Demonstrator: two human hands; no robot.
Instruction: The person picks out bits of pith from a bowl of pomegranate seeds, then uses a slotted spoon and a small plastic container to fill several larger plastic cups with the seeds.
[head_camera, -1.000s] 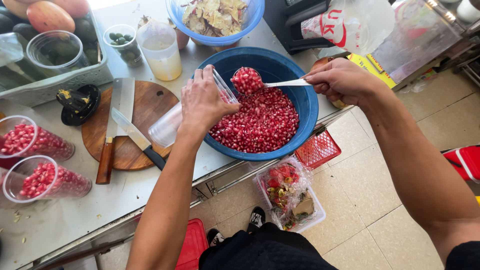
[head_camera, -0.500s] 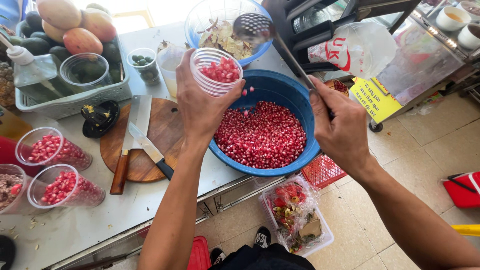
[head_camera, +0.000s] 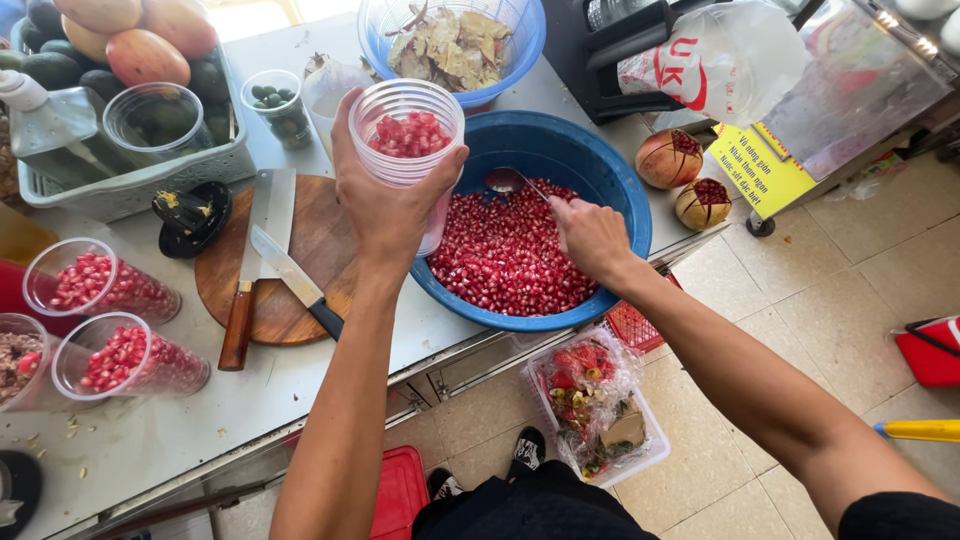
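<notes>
Pomegranate seeds, glossy and red, partly fill the clear plastic cup (head_camera: 408, 150) that the left hand (head_camera: 385, 205) holds raised above the near-left rim of the big round blue plastic basin (head_camera: 560, 150), fingers and thumb wrapped tight around the cup's wall. The right hand (head_camera: 590, 235) is down inside the basin, closed around the handle of a metal spoon (head_camera: 507, 181) whose bowl lies on the heap of loose red seeds (head_camera: 510, 255). Left of the basin sits a round wooden cutting board (head_camera: 320, 240) bearing a wooden-handled cleaver (head_camera: 258, 250) and a black-handled knife (head_camera: 290, 275). Two more clear cups of seeds (head_camera: 100, 285) stand near the table's left edge. Two cut pomegranates (head_camera: 685, 175) rest just right of the basin, and a smaller blue bowl of dry peel (head_camera: 450, 40) sits behind it.
</notes>
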